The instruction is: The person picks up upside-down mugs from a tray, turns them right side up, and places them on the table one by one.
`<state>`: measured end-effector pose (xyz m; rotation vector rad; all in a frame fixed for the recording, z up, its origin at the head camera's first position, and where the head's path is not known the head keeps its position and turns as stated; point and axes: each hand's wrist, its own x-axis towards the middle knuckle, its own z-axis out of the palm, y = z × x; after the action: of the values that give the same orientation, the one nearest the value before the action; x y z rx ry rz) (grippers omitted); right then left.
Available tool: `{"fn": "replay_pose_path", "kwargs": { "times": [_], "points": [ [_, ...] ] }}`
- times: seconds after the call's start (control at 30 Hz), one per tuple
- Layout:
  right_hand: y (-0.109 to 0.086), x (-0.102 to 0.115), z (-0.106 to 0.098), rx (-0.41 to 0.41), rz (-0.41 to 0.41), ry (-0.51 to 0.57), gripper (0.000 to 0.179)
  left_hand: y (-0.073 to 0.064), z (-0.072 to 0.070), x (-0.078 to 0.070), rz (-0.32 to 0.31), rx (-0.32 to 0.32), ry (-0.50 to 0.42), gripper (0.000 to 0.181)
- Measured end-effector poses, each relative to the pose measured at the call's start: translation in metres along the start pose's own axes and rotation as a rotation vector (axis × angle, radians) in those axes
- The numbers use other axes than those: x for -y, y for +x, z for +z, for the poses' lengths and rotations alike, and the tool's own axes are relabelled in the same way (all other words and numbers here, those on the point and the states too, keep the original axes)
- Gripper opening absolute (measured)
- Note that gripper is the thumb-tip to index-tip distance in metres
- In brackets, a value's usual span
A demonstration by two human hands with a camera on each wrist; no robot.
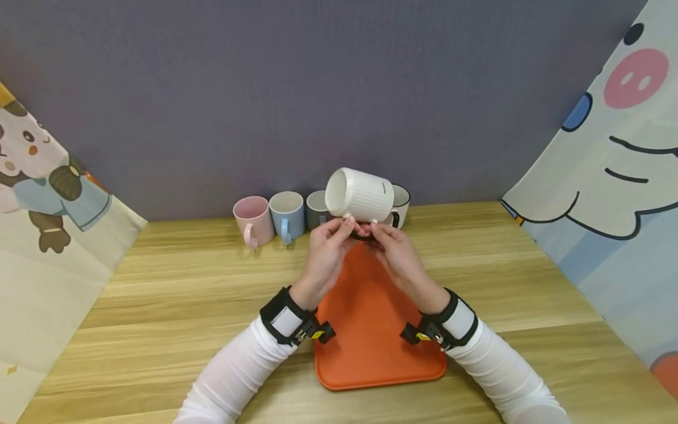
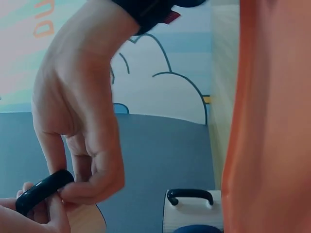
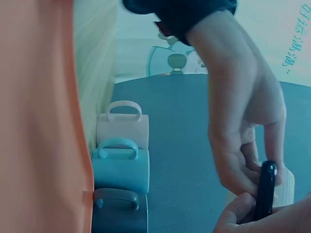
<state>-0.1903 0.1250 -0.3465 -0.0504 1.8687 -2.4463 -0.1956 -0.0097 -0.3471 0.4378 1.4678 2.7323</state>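
Observation:
A white ribbed mug (image 1: 365,197) is held in the air on its side, its mouth turned to the left and its black handle (image 2: 46,191) pointing down toward the person. From the left, my left hand (image 1: 327,253) grips the handle between thumb and fingers. My right hand (image 1: 401,256) pinches the same handle from the other side, and the fingers of both hands meet there. In the right wrist view, the handle stands between the two hands' fingers, with part of the ribbed wall behind it. Below the hands lies an orange tray (image 1: 381,347).
Along the grey back wall (image 1: 318,88) stand a pink mug (image 1: 258,227), a light blue mug (image 1: 291,221) and a dark grey mug (image 1: 316,219). Right of them is a white mug (image 1: 404,206) with black rim and handle, partly hidden. All rest on a wooden table (image 1: 185,306).

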Motion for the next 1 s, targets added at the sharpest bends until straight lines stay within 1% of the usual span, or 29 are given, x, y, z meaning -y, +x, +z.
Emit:
{"fn": "replay_pose_path", "kwargs": {
  "times": [0.07,0.23,0.3,0.4,0.53,0.67,0.73,0.83,0.9,0.93,1.0],
  "points": [
    [0.0,0.001,0.0,-0.008,0.016,0.064,0.021,0.0,-0.001,0.001,0.018,-0.013,0.046,0.017],
    [-0.001,0.006,-0.002,-0.011,0.054,0.152,0.022,0.001,-0.003,0.004,0.07,-0.023,0.166,0.029],
    [-0.002,0.008,-0.002,-0.008,0.064,0.175,0.023,0.001,-0.004,0.004,0.076,-0.032,0.202,0.03],
    [-0.003,0.009,-0.002,0.003,0.064,0.223,0.023,0.001,-0.004,0.004,0.07,-0.051,0.23,0.029],
    [-0.003,0.008,-0.002,0.033,0.03,0.319,0.022,0.002,-0.005,0.004,0.044,-0.078,0.267,0.029],
    [-0.004,0.007,-0.002,0.057,-0.024,0.416,0.024,0.004,-0.006,0.007,0.029,-0.104,0.296,0.029],
    [-0.004,0.006,-0.002,0.067,-0.056,0.446,0.024,0.003,-0.005,0.008,0.023,-0.111,0.313,0.029],
    [-0.005,0.005,-0.002,0.091,-0.106,0.461,0.022,0.003,-0.004,0.013,0.003,-0.113,0.346,0.029],
    [-0.005,0.005,-0.002,0.104,-0.136,0.458,0.02,0.003,-0.005,0.015,-0.019,-0.098,0.377,0.028],
    [-0.006,0.005,-0.002,0.108,-0.149,0.458,0.02,0.003,-0.005,0.017,-0.027,-0.091,0.405,0.028],
    [-0.006,0.005,-0.001,0.115,-0.167,0.456,0.021,0.003,-0.007,0.019,-0.022,-0.073,0.48,0.027]
  ]
}}
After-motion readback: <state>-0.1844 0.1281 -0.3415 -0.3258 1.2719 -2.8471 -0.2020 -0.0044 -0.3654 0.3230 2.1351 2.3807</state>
